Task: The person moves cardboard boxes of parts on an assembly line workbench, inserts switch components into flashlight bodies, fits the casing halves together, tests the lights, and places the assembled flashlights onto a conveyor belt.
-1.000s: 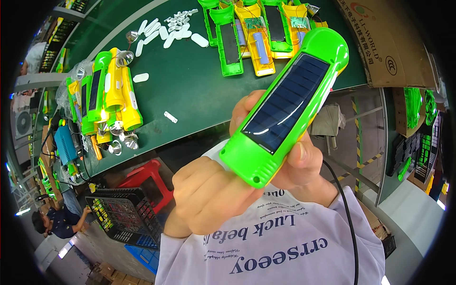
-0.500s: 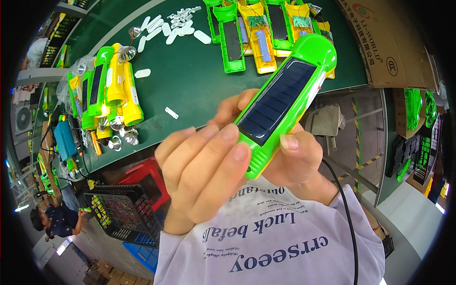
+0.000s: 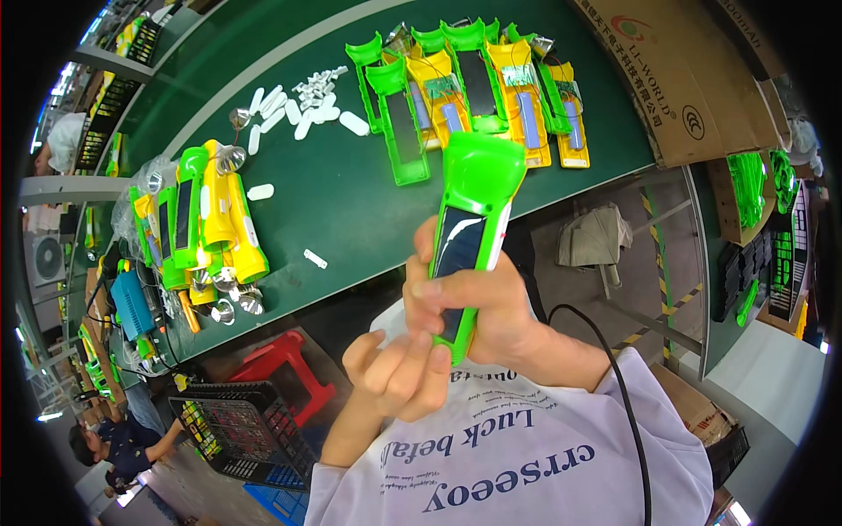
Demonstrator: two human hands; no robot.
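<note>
A green and yellow solar flashlight (image 3: 481, 180) stands nearly upright in front of my chest, its wide head end pointing away from me. My right hand (image 3: 491, 302) is wrapped round its body, the thumb lying across the dark solar panel (image 3: 458, 237). At the near end, the curled fingers of my left hand (image 3: 399, 373) press against the casing; their tips are partly hidden. Beyond the flashlight, on the green table (image 3: 351, 202), lie several opened flashlight halves, some a green shell (image 3: 399, 131) with a panel, others a yellow shell (image 3: 526, 123) with battery and circuit board.
A pile of flashlights (image 3: 197, 219) with loose reflectors lies at the table's left. White oval covers (image 3: 303, 105) are scattered at the back, and a small white strip (image 3: 316, 259) lies nearer. A cardboard box (image 3: 649, 79) stands right; a black crate (image 3: 246, 430) and a person (image 3: 123, 443) are lower left.
The flashlight has swung from a rightward slant to nearly upright and moved left and nearer. My right hand now wraps its panel side; my left hand has dropped lower, its fingers more curled.
</note>
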